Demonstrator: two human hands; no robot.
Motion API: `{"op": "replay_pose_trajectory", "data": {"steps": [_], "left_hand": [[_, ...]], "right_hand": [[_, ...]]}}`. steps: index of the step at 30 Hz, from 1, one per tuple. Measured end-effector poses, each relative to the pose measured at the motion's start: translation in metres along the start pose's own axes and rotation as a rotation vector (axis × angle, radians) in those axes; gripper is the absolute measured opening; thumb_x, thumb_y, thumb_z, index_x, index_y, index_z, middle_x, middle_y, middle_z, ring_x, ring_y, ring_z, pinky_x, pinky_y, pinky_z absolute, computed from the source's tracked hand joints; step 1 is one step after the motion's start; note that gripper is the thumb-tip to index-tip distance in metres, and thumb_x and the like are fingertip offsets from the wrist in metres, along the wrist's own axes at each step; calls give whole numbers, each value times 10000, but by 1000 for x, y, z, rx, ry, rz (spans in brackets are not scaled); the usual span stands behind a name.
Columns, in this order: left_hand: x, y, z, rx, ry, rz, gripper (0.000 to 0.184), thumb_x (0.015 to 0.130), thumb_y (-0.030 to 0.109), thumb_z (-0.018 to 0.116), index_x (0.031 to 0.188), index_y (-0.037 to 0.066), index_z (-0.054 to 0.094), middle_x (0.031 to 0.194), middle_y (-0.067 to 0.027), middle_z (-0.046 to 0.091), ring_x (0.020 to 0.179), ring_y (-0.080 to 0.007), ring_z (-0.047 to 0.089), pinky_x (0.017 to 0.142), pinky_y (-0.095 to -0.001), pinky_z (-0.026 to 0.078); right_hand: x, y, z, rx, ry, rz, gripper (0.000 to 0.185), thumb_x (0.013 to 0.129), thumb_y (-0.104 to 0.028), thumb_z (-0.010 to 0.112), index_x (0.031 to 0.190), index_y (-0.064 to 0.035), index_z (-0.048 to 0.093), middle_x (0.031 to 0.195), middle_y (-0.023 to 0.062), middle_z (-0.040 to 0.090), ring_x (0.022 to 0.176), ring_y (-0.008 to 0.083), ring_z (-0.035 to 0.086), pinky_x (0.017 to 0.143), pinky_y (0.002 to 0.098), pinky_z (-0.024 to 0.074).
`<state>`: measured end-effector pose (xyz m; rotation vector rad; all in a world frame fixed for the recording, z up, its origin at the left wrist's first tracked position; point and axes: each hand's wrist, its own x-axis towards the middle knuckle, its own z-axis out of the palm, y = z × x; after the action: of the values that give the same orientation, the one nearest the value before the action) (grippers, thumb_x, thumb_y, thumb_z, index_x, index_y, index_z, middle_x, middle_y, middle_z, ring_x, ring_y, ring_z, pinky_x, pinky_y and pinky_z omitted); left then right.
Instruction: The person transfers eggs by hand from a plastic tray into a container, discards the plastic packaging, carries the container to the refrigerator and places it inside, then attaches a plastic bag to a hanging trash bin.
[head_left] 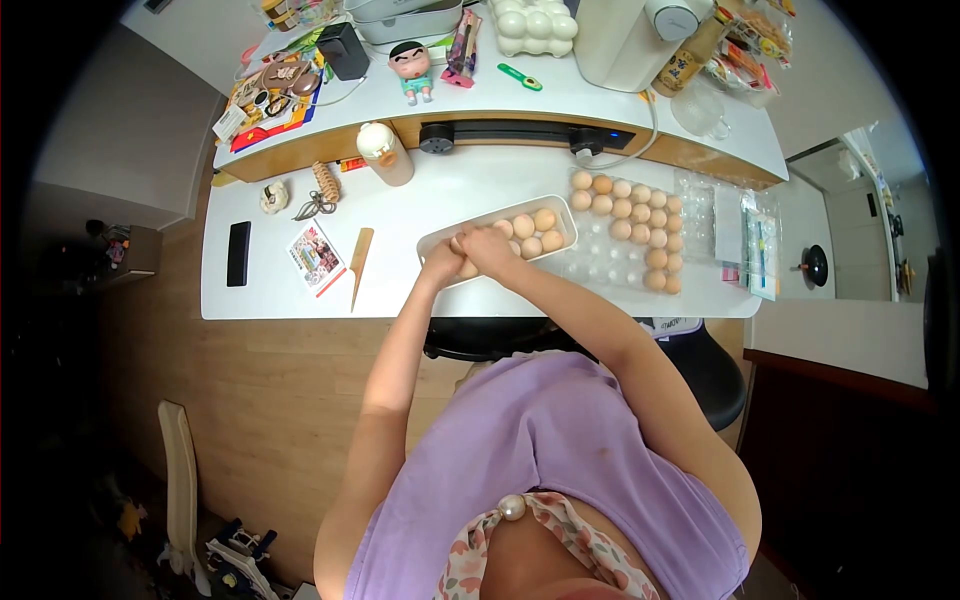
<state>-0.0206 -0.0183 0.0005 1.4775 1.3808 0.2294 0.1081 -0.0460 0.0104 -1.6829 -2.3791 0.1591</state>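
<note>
Eggs point(544, 219) lie in a white rectangular container point(568, 222) on the white table. Both hands are inside its left end, close together and touching. My left hand point(443, 263) has its fingers curled at an egg. My right hand point(487, 249) reaches over from the right with bent fingers round the same egg, of which only a small part shows. Their fingertips are partly hidden. Right of the container, a clear plastic egg tray point(612, 262) holds several eggs point(640, 213) in its top and right rows, with bare cups at its lower left.
A bottle point(385, 155), wooden comb point(361, 262), printed card point(317, 260), black phone point(238, 254) and rope bundle point(325, 183) lie or stand to the left. Clear packaging point(705, 215) is at the right. A raised shelf point(480, 100) with a figurine point(411, 70) runs behind.
</note>
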Motion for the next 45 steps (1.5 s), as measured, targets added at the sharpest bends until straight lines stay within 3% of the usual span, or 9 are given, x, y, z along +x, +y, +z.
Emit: {"op": "replay_pose_trajectory", "data": {"steps": [8,12,20,25,29,32,36,40,45], "left_hand": [[-14,15,7,298,241,55,422,734,206,650,1014,-92,549,983,-278,609,915,-382,599,792,-405,478],[-10,1,8,146,227,86,495,707,194,684,1056,-111,508,988,-276,606,927,-370,602,807,-396,480],[-14,16,5,305,95,19,578,695,188,689,1135,-94,441,976,-262,616,939,-358,606,818,-374,484],[-13,7,10,181,176,-34,599,682,189,720,1149,-71,450,1034,-207,612,948,-289,609,822,-341,484],[-20,13,9,193,143,-20,639,658,167,734,1177,-52,431,1047,-199,607,973,-282,600,828,-333,482],[-30,25,10,204,166,94,557,663,132,703,1117,-77,455,1036,-241,595,980,-343,587,827,-363,476],[-27,22,9,169,180,157,528,626,111,723,1066,-65,492,1030,-227,591,966,-332,583,823,-367,472],[-22,16,9,182,178,139,626,556,96,780,1089,-48,486,1024,-215,594,955,-331,586,812,-358,481],[-19,8,9,90,159,138,709,545,95,814,1147,-50,469,1060,-157,601,946,-233,600,791,-307,498]], "right_hand": [[1,0,-6,-7,-36,4,96,745,-114,546,787,-53,607,906,87,594,734,239,636,602,352,508],[0,13,7,89,-37,26,144,766,-115,530,859,-66,629,944,62,599,780,238,627,653,358,504],[-16,48,-27,389,150,126,248,739,-53,563,957,-106,668,933,67,606,782,265,609,674,363,493],[-39,71,-59,456,357,154,213,735,-58,607,939,-72,662,853,81,613,734,252,610,643,337,497],[-75,100,-113,569,541,328,189,768,-36,612,952,-52,654,826,89,610,693,205,604,634,286,503],[-112,148,-126,576,718,438,210,768,-19,629,977,-38,643,822,94,604,687,177,596,641,260,506],[-168,179,-145,448,730,578,208,769,-36,640,976,-22,631,835,99,595,695,179,590,637,265,497],[-218,203,-138,320,672,705,228,762,-65,645,988,-34,634,837,109,588,710,214,593,653,302,491],[-270,232,-130,100,497,932,290,723,-98,650,1009,-57,637,888,133,603,769,286,607,708,373,494]]}}
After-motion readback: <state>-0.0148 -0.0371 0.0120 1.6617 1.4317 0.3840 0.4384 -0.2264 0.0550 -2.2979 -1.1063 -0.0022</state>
